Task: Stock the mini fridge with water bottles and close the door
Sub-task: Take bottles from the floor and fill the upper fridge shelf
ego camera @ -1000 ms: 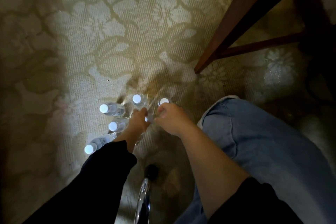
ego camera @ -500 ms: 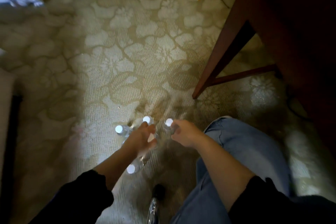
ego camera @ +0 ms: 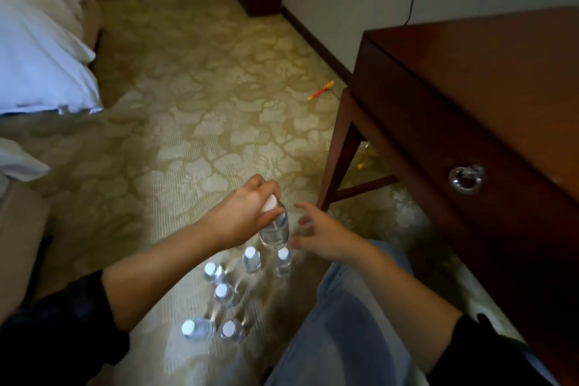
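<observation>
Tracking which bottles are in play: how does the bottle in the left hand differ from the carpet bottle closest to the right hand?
The held bottle is raised above the carpet, the left hand gripping its cap; the carpet bottle stands there untouched. The held bottle's cap is mostly hidden by fingers; the carpet bottle's white cap shows fully. Both are clear, white-capped and roughly upright.
</observation>
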A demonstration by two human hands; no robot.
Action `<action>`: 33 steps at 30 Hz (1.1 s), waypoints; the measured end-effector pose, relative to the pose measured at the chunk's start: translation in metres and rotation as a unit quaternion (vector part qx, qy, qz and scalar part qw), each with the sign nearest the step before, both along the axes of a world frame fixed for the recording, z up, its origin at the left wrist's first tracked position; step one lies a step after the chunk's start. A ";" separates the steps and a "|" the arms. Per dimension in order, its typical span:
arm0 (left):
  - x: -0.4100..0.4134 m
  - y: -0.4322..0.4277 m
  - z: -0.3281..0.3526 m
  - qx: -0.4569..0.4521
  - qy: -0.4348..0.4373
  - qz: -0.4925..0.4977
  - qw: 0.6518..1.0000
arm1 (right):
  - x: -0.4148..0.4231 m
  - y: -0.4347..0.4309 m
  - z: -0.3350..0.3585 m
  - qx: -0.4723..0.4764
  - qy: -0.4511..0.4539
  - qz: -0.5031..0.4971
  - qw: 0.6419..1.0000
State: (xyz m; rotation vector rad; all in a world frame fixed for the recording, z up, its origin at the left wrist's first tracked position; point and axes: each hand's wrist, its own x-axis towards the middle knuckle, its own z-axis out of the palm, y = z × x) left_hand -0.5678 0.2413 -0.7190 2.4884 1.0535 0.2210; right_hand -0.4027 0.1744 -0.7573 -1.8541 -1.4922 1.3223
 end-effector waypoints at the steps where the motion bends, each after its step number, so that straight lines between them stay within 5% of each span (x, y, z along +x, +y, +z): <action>1: 0.002 -0.003 0.014 0.002 -0.011 0.002 1.000 | 0.000 -0.006 0.008 0.017 -0.004 -0.002 1.000; 11: 0.036 -0.054 0.119 0.096 -0.053 -0.057 0.992 | 0.003 -0.059 0.089 0.223 0.002 -0.025 0.974; 18: 0.074 -0.082 0.178 0.172 -0.157 -0.113 0.966 | 0.025 -0.096 0.134 0.333 0.026 -0.132 0.933; 24: 0.103 -0.103 0.211 0.107 -0.296 -0.168 0.934 | 0.058 -0.133 0.176 0.380 0.023 -0.175 0.908; 29: 0.128 -0.115 0.208 0.008 -0.242 -0.217 0.946 | 0.091 -0.158 0.214 0.413 0.074 -0.237 0.876; 33: 0.158 -0.134 0.211 -0.076 -0.244 -0.296 0.921 | 0.114 -0.182 0.251 0.445 0.046 -0.286 0.847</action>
